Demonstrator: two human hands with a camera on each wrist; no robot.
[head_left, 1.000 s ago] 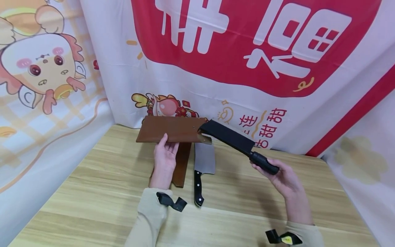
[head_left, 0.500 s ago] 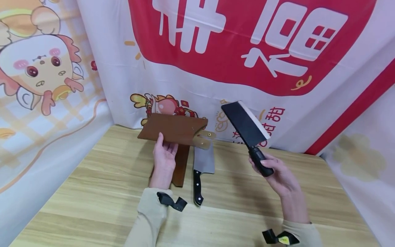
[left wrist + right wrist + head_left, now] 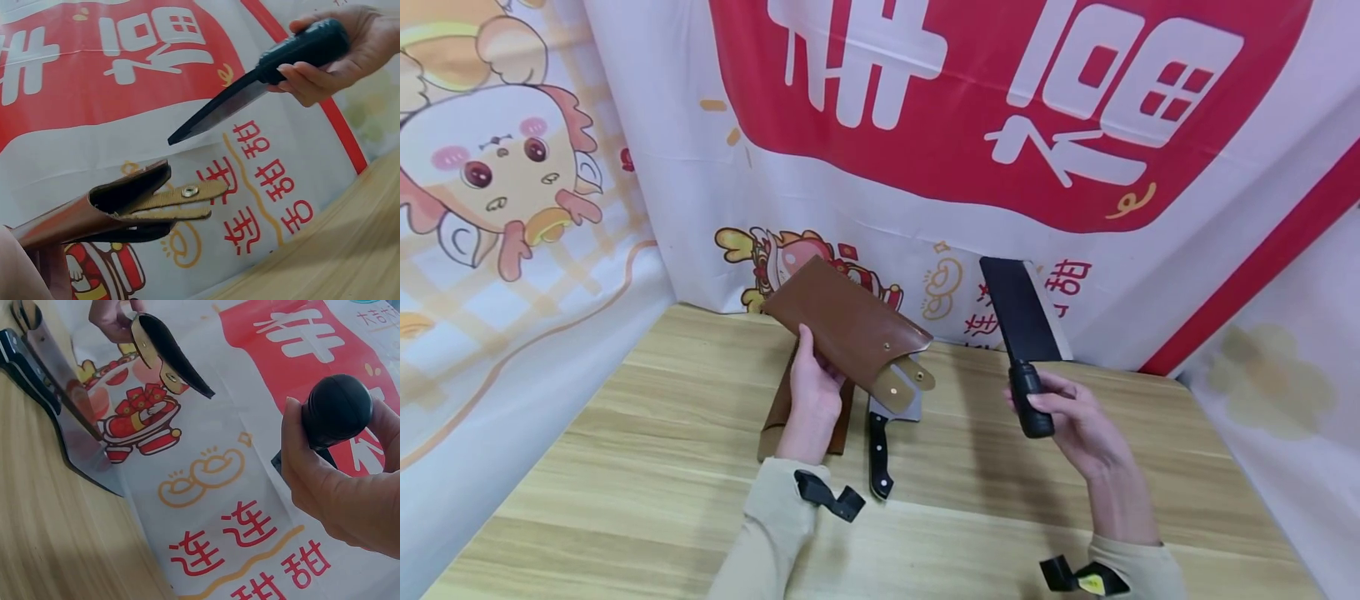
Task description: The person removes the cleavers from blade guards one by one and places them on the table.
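Note:
In the head view my left hand (image 3: 815, 396) grips a brown leather knife sheath (image 3: 850, 321), thumb on its upper face and fingers beneath. Two tan snap straps (image 3: 893, 392) stick out from its end, which tilts down to the right. The left wrist view shows the sheath's mouth (image 3: 128, 194) gaping. Off to the right, my right hand (image 3: 1078, 421) holds a cleaver (image 3: 1018, 312) by its black handle, the dark blade pointing up with a pale cutting edge on the right. Sheath and cleaver are apart, both raised over the table.
A second cleaver (image 3: 878, 458) with a riveted black handle lies on the wooden table (image 3: 970, 533), its blade partly covered by the raised sheath. Another brown sheath (image 3: 775, 425) lies beneath my left wrist. Printed cloth (image 3: 940, 183) hangs behind the table and along both sides.
The cleaver in my right hand has swung from pointing left at the sheath to upright and farther right. My left hand has turned the sheath so its mouth end dips to the right.

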